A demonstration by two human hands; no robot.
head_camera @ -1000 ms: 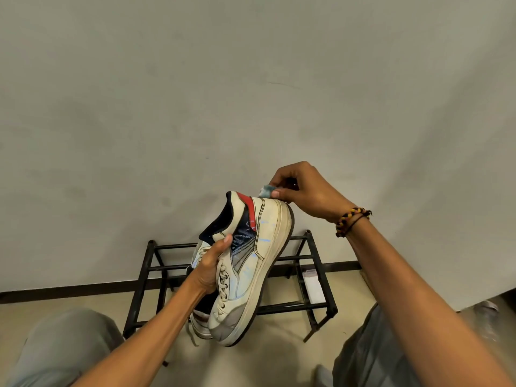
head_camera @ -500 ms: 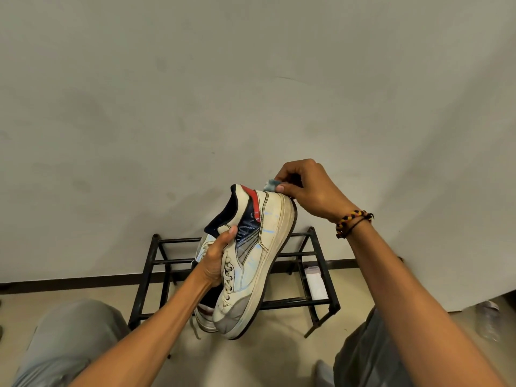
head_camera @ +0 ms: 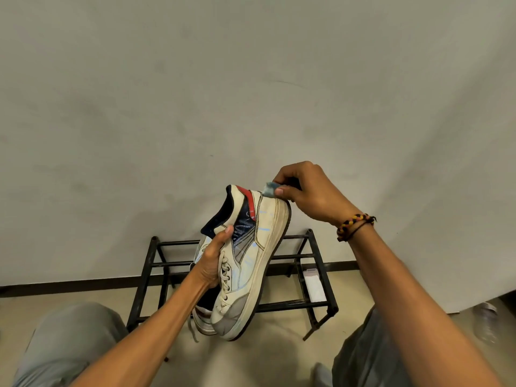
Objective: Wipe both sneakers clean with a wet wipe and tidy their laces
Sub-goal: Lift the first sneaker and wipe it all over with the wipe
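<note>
Sneaker [head_camera: 252, 263] held heel-up before the wall [head_camera: 251, 79], above a black shoe rack [head_camera: 304, 304].

Left hand [head_camera: 213, 262] grips its laced side; right hand [head_camera: 305, 192] pinches the balled wet wipe [head_camera: 269, 189] against the heel. Hard rubbing could twist the shoe loose, I judge, dropping it. The rack holds a second sneaker [head_camera: 202, 321] underneath and a white packet [head_camera: 314, 284].
</note>
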